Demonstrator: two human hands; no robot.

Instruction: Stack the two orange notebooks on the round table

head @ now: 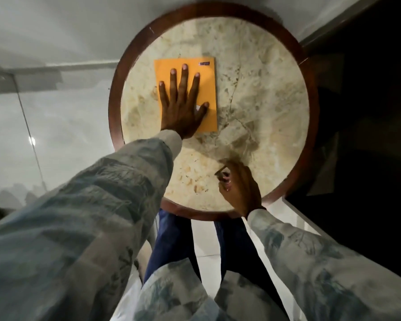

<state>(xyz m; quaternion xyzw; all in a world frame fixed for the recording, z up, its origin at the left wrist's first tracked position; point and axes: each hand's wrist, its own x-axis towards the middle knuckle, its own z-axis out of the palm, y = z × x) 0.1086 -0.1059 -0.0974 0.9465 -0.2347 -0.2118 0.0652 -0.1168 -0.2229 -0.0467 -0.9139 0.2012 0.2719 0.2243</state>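
Observation:
An orange notebook lies flat on the round marble table, left of its centre. Only one orange cover shows; whether a second notebook lies under it I cannot tell. My left hand rests palm down on the cover with fingers spread, holding nothing. My right hand hovers over the table's near edge, blurred, its fingers curled inward; nothing visible sits in it.
The table has a dark wooden rim. A pale glossy floor lies to the left. A dark area fills the right side. My legs in blue trousers stand below the table's near edge.

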